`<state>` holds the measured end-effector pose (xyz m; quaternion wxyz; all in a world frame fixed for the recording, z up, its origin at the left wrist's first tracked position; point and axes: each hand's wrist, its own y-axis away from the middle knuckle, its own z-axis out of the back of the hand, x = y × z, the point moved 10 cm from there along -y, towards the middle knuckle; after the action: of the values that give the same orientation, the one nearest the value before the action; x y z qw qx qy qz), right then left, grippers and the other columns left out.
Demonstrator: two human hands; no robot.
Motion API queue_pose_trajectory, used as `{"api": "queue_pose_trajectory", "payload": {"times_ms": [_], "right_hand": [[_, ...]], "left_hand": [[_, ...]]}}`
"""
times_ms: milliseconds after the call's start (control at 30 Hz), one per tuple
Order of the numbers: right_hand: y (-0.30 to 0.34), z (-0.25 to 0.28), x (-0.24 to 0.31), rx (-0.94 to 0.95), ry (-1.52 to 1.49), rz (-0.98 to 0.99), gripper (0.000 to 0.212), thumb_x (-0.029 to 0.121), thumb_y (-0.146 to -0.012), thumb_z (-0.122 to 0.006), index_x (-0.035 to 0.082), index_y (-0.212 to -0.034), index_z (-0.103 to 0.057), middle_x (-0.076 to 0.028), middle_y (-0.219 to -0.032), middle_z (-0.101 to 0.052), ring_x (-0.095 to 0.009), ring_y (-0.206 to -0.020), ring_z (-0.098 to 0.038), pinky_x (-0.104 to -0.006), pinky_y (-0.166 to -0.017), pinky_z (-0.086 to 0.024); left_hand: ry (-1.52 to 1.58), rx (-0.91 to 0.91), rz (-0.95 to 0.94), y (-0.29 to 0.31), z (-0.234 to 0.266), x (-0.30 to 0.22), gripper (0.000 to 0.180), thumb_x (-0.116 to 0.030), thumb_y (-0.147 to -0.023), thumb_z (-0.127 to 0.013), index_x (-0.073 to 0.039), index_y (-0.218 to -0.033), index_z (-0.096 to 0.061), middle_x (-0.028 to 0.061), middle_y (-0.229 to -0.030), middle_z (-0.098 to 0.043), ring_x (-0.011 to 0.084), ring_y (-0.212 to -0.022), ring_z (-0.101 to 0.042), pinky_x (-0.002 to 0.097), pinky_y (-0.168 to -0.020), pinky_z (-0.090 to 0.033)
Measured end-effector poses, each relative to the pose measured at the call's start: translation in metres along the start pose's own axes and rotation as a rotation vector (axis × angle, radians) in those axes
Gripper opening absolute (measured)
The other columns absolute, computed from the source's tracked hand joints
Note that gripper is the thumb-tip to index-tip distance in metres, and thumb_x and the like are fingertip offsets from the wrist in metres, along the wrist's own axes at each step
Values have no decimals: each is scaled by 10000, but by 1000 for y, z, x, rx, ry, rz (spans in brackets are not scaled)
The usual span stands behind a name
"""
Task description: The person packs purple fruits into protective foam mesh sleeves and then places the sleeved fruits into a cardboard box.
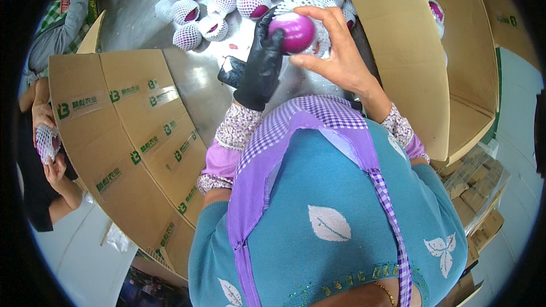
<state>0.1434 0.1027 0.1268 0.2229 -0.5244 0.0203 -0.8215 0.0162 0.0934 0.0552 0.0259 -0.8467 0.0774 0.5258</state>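
Note:
My left hand (263,65), in a black glove, grips a shiny, round purple fruit (296,32) above the metal table. My bare right hand (345,54) closes round the fruit's right side, thumb below and fingertips above. A white foam net sleeve (322,41) shows behind and beside the fruit within that hand; how far it covers the fruit is partly hidden. Just beyond both hands lies a pile of purple fruits in white foam nets (222,1). Beside my left wrist is a small black object (232,71) with a white patch, its kind unclear.
A tall open cardboard box (398,51) stands at right, with netted fruit (436,10) near its far end. Printed cardboard (131,136) stands at left. Past it, another person's hands (50,162) hold a netted fruit. The metal table (133,17) extends far left.

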Motion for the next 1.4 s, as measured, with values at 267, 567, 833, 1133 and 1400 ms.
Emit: {"api": "queue_pose_trajectory", "payload": {"times_ms": [267, 567, 833, 1133, 1400], "right_hand": [[19, -15, -64, -56, -1009, -404, 529, 190, -869, -761, 56, -1326, -531, -86, -1255, -571, -187, -1178, -565, -335, -1034, -450], [41, -40, -92, -182, -1621, -714, 655, 557, -997, -503, 108, -1465, -413, -151, -1460, -471, -290, -1365, -459, -509, -1134, -390], [33, -34, -92, -36, -1260, -574, 540, 360, -971, -635, 106, -1418, -469, -95, -1323, -552, -232, -1226, -549, -436, -1033, -476], [14, 9, -34, -26, 107, -141, 808, 235, -646, -925, 96, -1344, -544, -119, -1130, -466, -265, -1077, -558, -362, -930, -505], [12, 14, -30, -143, -377, -130, 653, 171, -700, -898, 68, -1263, -584, -94, -1213, -449, -214, -1110, -519, -351, -901, -493]], "left_hand": [[-96, 12, -38, -2, 0, -11, 427, -142, -972, -635, -13, -1360, -508, 67, -1186, -575, 97, -906, -588, 242, -755, -509], [286, -35, 136, -3, 19, 21, 326, -49, -971, -584, 31, -1286, -567, 84, -1105, -647, 134, -872, -632, 261, -744, -532], [-435, -56, -175, 4, 45, 29, 416, -184, -1039, -499, -35, -1427, -471, 122, -1447, -516, 241, -1311, -529, 420, -1068, -464], [-319, -3, -39, -3, 4, -2, 343, -130, -945, -676, -13, -1244, -555, 52, -1104, -600, 96, -859, -585, 245, -704, -500], [-16, 184, 191, 3, -2, 6, 575, -267, -1007, -570, -32, -1488, -360, 117, -1289, -558, 142, -998, -611, 270, -798, -519]]}}
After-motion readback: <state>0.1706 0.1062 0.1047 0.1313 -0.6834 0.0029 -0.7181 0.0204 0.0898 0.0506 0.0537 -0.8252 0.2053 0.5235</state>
